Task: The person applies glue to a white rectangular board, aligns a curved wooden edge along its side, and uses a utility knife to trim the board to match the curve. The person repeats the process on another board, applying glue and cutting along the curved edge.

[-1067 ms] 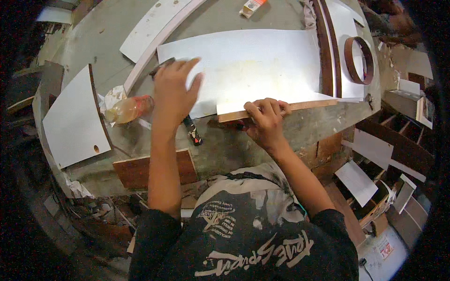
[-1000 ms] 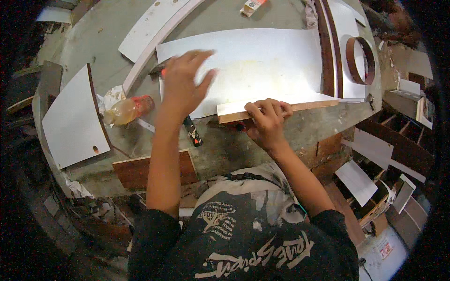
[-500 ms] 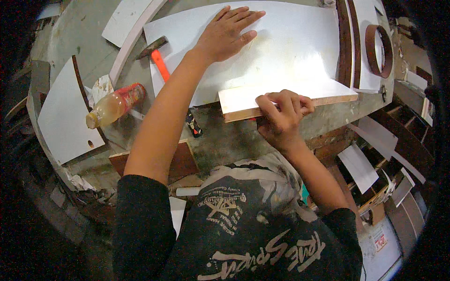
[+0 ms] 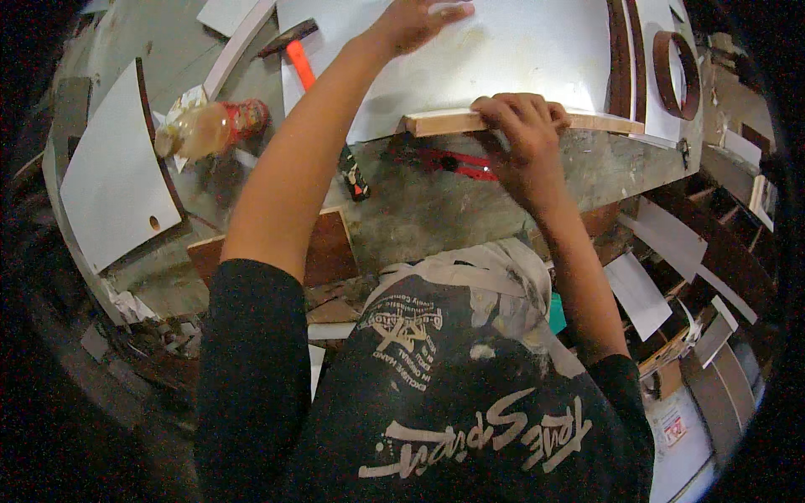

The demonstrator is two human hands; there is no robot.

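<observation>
My left hand [image 4: 415, 25] rests near the far part of the big white sheet [image 4: 537, 50], fingers extended and apart. My right hand [image 4: 524, 142] grips the long narrow board [image 4: 440, 123] with a pale wooden edge along the sheet's near side. A red tool [image 4: 449, 163] lies just below that board, partly behind my right hand. Left of my left forearm are a hammer with an orange handle [image 4: 300, 60] and a plastic bottle [image 4: 205, 130] of pale liquid. A black-handled tool [image 4: 355, 176] lies beside the forearm.
The grey worktable [image 4: 386, 226] holds a curved white panel [image 4: 117, 168] at left, a brown board [image 4: 331, 247] at the front, and dark strips [image 4: 620, 59] with a brown ring [image 4: 675, 75] at right. Loose panels [image 4: 637, 293] and wooden pieces lie below the table's right side.
My left hand has moved forward and right onto the sheet, uncovering the hammer. The board in my right hand appears higher and more edge-on, with the red tool now showing beneath it.
</observation>
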